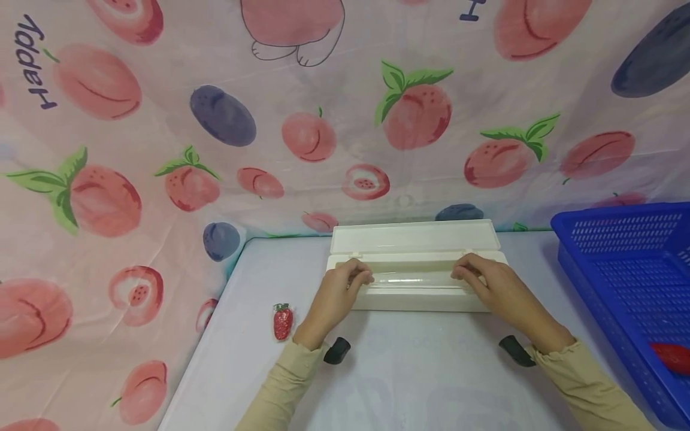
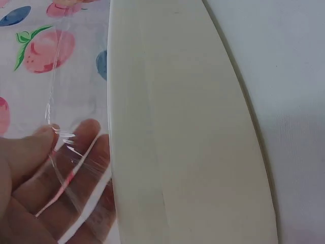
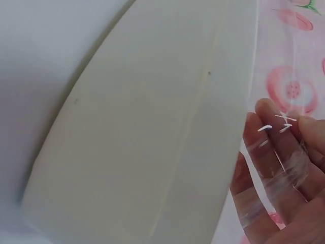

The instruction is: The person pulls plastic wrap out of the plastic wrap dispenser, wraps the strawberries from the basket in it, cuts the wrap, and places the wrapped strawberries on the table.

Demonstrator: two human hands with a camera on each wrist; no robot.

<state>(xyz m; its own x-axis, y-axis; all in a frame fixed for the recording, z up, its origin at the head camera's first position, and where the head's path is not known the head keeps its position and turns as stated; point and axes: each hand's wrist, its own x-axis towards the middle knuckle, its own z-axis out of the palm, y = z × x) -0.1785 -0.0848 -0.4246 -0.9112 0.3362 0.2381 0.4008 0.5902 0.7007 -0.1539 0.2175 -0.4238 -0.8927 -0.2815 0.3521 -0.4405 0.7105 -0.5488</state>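
A long white cling film dispenser [image 1: 420, 301] lies on the table with its lid [image 1: 415, 237] raised toward the back. Inside it shows a shiny roll. My left hand [image 1: 341, 287] pinches one corner of the clear cling film [image 2: 63, 133] between thumb and fingertips, above the dispenser's left end. Over the right end, my right hand [image 1: 493, 287] pinches the film's other corner, and the clear sheet [image 3: 292, 168] lies across its fingers in the right wrist view. The dispenser's front wall [image 2: 188, 127] fills the middle of the left wrist view.
Left of the dispenser lies a wrapped red strawberry [image 1: 283, 322]. A blue plastic basket [image 1: 571, 263] stands at the right with a red item [image 1: 671, 358] in it. Behind the table hangs a fruit-printed cloth [image 1: 318, 90]. Black wrist pieces [image 1: 337, 351] sit below both wrists.
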